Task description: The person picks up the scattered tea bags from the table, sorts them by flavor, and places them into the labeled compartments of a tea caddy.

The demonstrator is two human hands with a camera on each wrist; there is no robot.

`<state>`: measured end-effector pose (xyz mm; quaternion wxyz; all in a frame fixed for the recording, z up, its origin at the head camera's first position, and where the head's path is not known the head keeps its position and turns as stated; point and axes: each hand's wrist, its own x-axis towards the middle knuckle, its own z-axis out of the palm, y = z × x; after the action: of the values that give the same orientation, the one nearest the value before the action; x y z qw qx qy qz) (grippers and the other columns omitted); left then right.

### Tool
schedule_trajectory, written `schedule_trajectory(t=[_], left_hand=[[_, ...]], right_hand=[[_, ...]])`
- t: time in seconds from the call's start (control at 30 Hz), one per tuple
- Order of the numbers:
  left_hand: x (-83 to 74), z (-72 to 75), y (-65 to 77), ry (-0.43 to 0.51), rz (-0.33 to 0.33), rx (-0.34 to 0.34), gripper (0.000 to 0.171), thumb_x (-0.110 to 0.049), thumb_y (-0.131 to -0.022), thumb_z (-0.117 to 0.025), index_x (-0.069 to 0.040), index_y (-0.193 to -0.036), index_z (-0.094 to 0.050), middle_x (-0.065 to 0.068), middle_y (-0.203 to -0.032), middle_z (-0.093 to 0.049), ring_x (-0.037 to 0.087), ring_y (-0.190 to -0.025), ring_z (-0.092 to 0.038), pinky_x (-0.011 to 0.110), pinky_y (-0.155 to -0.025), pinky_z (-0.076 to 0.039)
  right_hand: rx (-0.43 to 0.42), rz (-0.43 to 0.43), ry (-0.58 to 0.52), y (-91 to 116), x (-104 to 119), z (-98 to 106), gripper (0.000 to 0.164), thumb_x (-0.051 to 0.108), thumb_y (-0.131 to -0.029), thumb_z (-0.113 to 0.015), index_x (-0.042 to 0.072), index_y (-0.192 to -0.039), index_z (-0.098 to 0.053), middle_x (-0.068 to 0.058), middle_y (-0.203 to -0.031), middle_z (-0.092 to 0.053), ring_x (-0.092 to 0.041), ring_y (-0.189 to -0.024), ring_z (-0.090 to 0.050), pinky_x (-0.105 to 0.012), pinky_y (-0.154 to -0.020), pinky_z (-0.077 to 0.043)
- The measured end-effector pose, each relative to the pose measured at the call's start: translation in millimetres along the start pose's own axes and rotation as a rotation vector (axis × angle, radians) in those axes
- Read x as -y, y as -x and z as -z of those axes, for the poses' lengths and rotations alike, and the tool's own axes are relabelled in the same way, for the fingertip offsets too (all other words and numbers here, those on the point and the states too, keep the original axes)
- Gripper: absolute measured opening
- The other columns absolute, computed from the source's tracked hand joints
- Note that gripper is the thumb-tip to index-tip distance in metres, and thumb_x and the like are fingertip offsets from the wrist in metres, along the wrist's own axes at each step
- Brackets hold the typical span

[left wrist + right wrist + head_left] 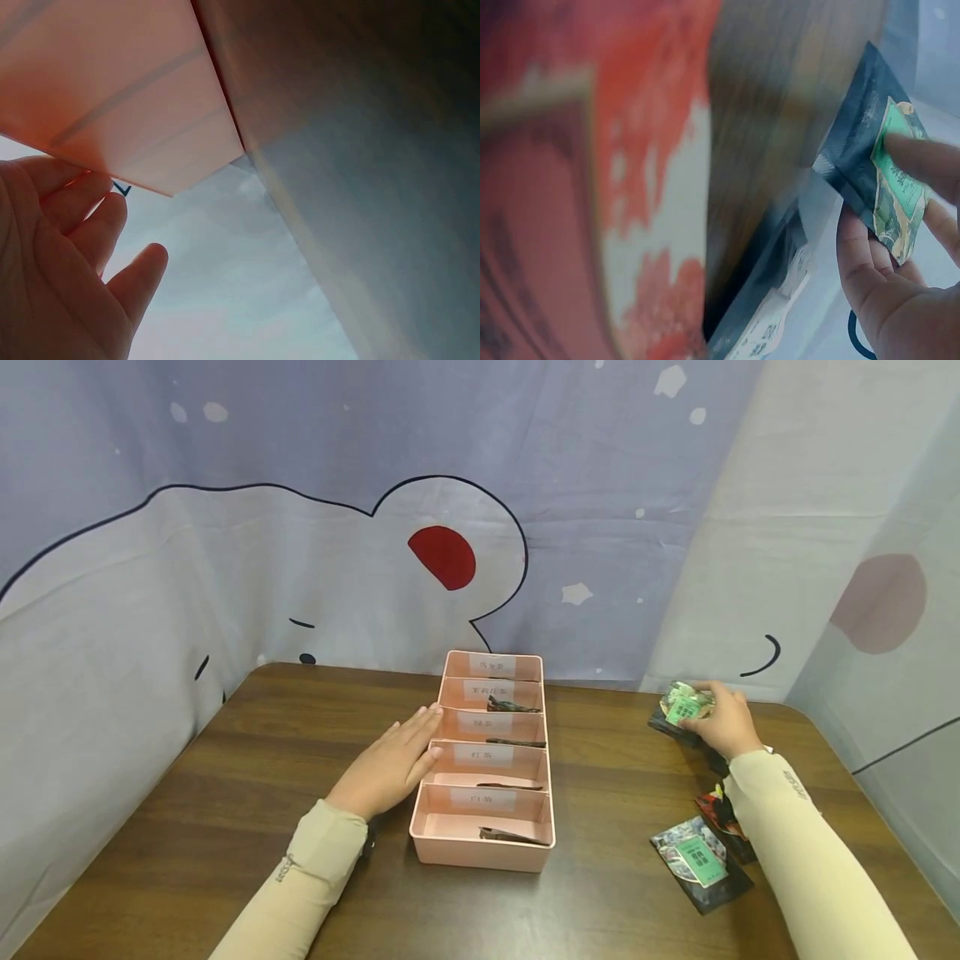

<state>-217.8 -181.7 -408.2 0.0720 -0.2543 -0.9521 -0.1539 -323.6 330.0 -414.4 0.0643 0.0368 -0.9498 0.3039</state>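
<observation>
My left hand (386,768) rests its fairly straight fingers against the left rim of a pink divided box (483,853). In the left wrist view the fingers touch the edge of the box wall (135,90). At the back right of the table, my right hand (726,722) pinches a small dark sachet with a green label (682,710). The right wrist view shows this sachet (859,112) between thumb and fingers, tilted. Dark sachets stand or lean inside several compartments of the box, such as the front sachet (510,837). Each compartment bears a white label.
A sachet with a green label (701,864) lies at the front right of the wooden table (600,777). Behind it is a red-patterned sachet (720,807), partly under the right forearm. A patterned curtain (337,568) hangs behind the table.
</observation>
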Motion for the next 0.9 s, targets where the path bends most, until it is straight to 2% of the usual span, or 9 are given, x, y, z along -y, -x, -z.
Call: schedule_trajectory(t=[0.1,0.2,0.3,0.43,0.6,0.67,0.73,0.83,0.9], left_hand=[[-0.3,0.0,0.6,0.003,0.002,0.003,0.061,-0.037,-0.110,-0.040,-0.003,-0.159,-0.028,0.011,-0.165,-0.028,0.028,-0.153,-0.024,0.053,-0.122,-0.025],[-0.2,-0.4,0.6,0.002,0.000,0.000,0.061,-0.037,-0.110,-0.040,-0.002,-0.159,-0.028,0.011,-0.165,-0.028,0.028,-0.153,-0.025,0.054,-0.122,-0.025],[0.2,-0.9,0.6,0.000,-0.001,-0.004,0.061,-0.037,-0.110,-0.040,-0.002,-0.159,-0.029,0.011,-0.165,-0.028,0.029,-0.152,-0.025,0.054,-0.122,-0.026],[0.6,-1.3,0.4,0.001,-0.001,-0.002,0.061,-0.037,-0.110,-0.040,-0.002,-0.159,-0.028,0.011,-0.165,-0.028,0.029,-0.153,-0.025,0.054,-0.122,-0.025],[1.3,-1.6,-0.1,-0.001,0.001,-0.001,0.061,-0.037,-0.110,-0.039,-0.003,-0.159,-0.028,0.010,-0.165,-0.027,0.028,-0.153,-0.024,0.053,-0.122,-0.025],[1.3,-1.3,-0.1,0.000,0.003,-0.001,0.061,-0.038,-0.110,-0.039,-0.003,-0.159,-0.028,0.010,-0.165,-0.027,0.028,-0.153,-0.024,0.053,-0.122,-0.025],[1.3,-1.2,-0.2,0.002,0.004,0.000,0.061,-0.038,-0.110,-0.038,-0.003,-0.160,-0.027,0.010,-0.165,-0.027,0.028,-0.153,-0.024,0.053,-0.122,-0.025],[1.0,-1.0,-0.1,0.004,0.007,0.004,0.061,-0.038,-0.110,-0.038,-0.003,-0.160,-0.027,0.010,-0.165,-0.027,0.027,-0.153,-0.023,0.052,-0.123,-0.023],[0.7,-0.9,0.0,0.005,0.009,0.005,0.062,-0.039,-0.110,-0.038,-0.003,-0.160,-0.027,0.010,-0.165,-0.027,0.027,-0.153,-0.023,0.051,-0.123,-0.022]], right_hand=[[-0.011,0.004,-0.037,2.2,1.9,-0.1,0.059,0.005,-0.090,-0.068,-0.007,-0.144,-0.045,-0.042,-0.139,-0.041,-0.052,-0.110,-0.045,-0.064,-0.088,-0.043],[-0.025,-0.002,-0.064,4.4,4.4,0.4,0.054,0.003,-0.092,-0.064,-0.006,-0.143,-0.048,-0.041,-0.139,-0.045,-0.041,-0.095,-0.052,-0.050,-0.078,-0.046],[-0.047,-0.012,-0.100,7.3,6.9,0.6,0.051,0.002,-0.092,-0.062,-0.004,-0.141,-0.050,-0.038,-0.127,-0.055,-0.027,-0.082,-0.056,-0.037,-0.068,-0.047],[-0.066,-0.026,-0.196,12.3,10.3,0.9,0.049,0.002,-0.093,-0.064,-0.005,-0.140,-0.052,-0.033,-0.113,-0.062,-0.014,-0.071,-0.062,-0.027,-0.059,-0.052],[-0.090,-0.051,-0.286,17.9,15.1,0.5,0.048,0.007,-0.094,-0.068,-0.007,-0.137,-0.053,-0.032,-0.119,-0.062,-0.007,-0.068,-0.065,-0.024,-0.063,-0.058],[-0.101,-0.067,-0.313,19.9,17.6,0.4,0.047,0.010,-0.094,-0.069,-0.008,-0.135,-0.054,-0.024,-0.116,-0.063,-0.002,-0.071,-0.063,-0.024,-0.067,-0.059],[-0.109,-0.090,-0.348,21.5,19.8,0.0,0.046,0.013,-0.094,-0.070,-0.008,-0.133,-0.055,-0.009,-0.107,-0.065,0.002,-0.074,-0.061,-0.023,-0.069,-0.060],[-0.122,-0.133,-0.421,23.6,23.5,-0.8,0.043,0.018,-0.094,-0.073,-0.005,-0.126,-0.057,0.012,-0.092,-0.063,0.003,-0.076,-0.060,-0.020,-0.071,-0.059],[-0.126,-0.160,-0.465,24.7,26.3,-1.2,0.039,0.022,-0.094,-0.074,-0.002,-0.121,-0.058,0.020,-0.086,-0.061,0.003,-0.076,-0.061,-0.019,-0.071,-0.059]])
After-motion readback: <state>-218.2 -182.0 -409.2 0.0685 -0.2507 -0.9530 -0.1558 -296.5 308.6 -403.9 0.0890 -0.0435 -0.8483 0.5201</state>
